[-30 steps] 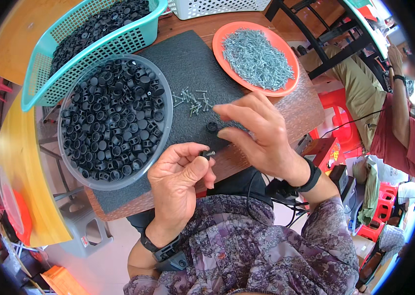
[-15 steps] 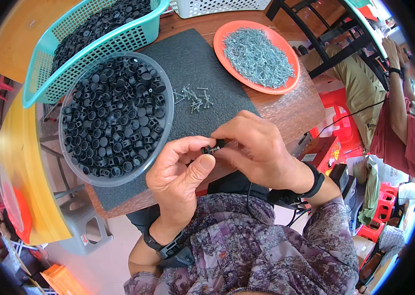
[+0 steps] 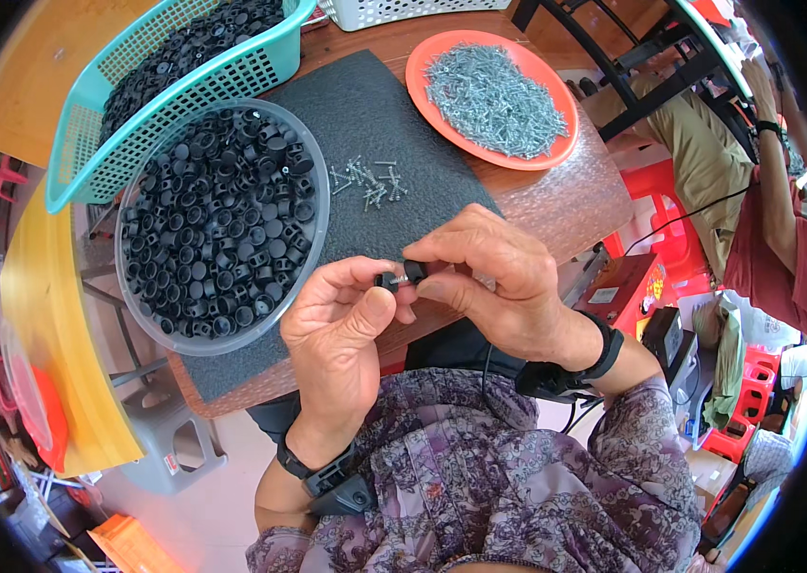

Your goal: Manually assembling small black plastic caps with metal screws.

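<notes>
My left hand (image 3: 335, 334) pinches a small black plastic part (image 3: 386, 282) between thumb and forefinger. A silver screw (image 3: 400, 280) bridges from it to a round black plastic cap (image 3: 414, 271), which the thumb and fingers of my right hand (image 3: 509, 286) grip. Both hands are above the table's near edge. Just beyond them, several loose screws (image 3: 370, 183) lie on a dark mat (image 3: 394, 115). To the left, a clear round tub (image 3: 320, 220) holds a heap of similar black caps (image 3: 222, 229). An orange plate (image 3: 570, 153) piled with silver screws (image 3: 489, 100) sits at the far right.
A teal basket (image 3: 174, 115) of small black parts stands behind the tub, beside a white perforated basket (image 3: 403, 11). At right, another person's arm (image 3: 774, 201) shows near red stools (image 3: 659, 220). A grey stool (image 3: 169, 439) stands below the table at left.
My hands have shifted slightly left and up. The black cap in my right hand now shows more plainly, turned with the screw between it and the left hand's part.
</notes>
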The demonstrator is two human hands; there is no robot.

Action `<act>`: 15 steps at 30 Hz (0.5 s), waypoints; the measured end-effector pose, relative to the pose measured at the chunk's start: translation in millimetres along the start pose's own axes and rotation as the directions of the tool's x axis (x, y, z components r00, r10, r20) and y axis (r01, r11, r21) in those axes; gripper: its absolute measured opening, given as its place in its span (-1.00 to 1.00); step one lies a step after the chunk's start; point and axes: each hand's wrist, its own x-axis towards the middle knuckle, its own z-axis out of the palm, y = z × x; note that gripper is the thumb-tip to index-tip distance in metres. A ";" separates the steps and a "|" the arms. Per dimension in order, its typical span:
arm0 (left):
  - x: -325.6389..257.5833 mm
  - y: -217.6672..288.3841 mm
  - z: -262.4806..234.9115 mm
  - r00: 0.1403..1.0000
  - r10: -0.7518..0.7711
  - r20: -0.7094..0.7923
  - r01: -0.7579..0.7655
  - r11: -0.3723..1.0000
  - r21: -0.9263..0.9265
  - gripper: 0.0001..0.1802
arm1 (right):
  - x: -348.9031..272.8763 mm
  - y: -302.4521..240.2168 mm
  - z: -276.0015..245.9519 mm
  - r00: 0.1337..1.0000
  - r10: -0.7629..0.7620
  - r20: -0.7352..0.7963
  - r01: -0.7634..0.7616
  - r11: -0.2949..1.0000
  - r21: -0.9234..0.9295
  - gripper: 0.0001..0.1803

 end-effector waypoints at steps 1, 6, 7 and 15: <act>-0.2 -0.9 -0.4 1.000 -0.005 -0.004 0.005 1.000 -0.029 -0.71 | -0.2 -0.6 -0.8 1.000 0.027 0.012 -0.027 0.999 0.021 -0.69; -0.4 1.6 -1.9 1.000 -0.008 -0.011 0.008 0.999 -0.039 -0.71 | -1.1 -8.5 -5.5 0.972 0.230 0.052 -0.236 0.958 0.166 -0.71; -0.4 2.2 -2.1 1.000 0.010 -0.010 -0.010 1.000 -0.015 -0.71 | -1.0 -8.5 -4.5 0.950 0.305 0.070 -0.312 0.906 0.286 -0.73; -2.7 8.7 0.9 0.994 0.104 -0.043 -0.091 0.968 0.235 -0.71 | -0.4 -2.9 -3.2 0.792 0.532 0.301 -0.574 0.480 0.663 -0.74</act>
